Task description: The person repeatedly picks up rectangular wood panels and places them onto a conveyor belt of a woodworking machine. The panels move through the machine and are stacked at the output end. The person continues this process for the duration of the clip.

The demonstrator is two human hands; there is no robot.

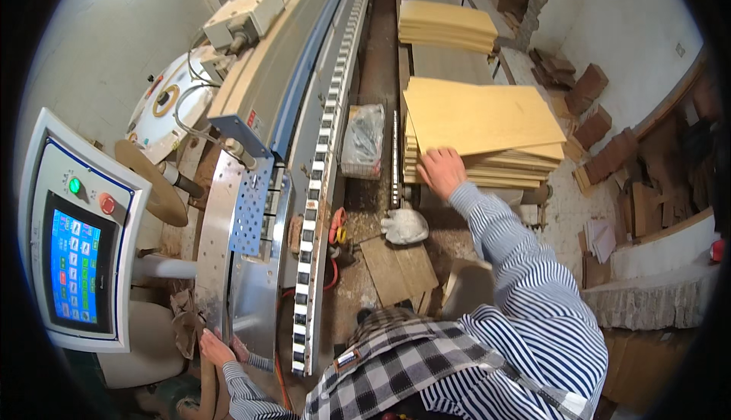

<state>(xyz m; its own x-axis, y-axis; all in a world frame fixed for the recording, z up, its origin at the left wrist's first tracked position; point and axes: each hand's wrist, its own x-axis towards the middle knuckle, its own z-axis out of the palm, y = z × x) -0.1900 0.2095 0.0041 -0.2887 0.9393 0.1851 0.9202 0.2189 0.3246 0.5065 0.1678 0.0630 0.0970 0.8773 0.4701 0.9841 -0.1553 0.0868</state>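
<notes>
My right hand (444, 171) lies at the near left corner of the top yellow board (485, 114), with its fingers over the edge. The thumb side is hidden, so I cannot tell whether it grips. That board is turned askew on a stack of similar flat boards (485, 174). Low on the left, my left hand (218, 349) is by the near end of the machine's metal bed (212, 283). Its fingertips are at the bed's outer side, and what they touch is unclear. A reflection of the hand shows in the polished metal plate (254, 317).
A control panel (80, 248) with a lit screen stands left. A black-and-white roller track (311, 208) runs along the machine. Between track and stack are a wire basket (363, 140) and a pale glove (405, 227). Another board stack (447, 23) lies farther back. Brown offcuts (608, 157) line the right wall.
</notes>
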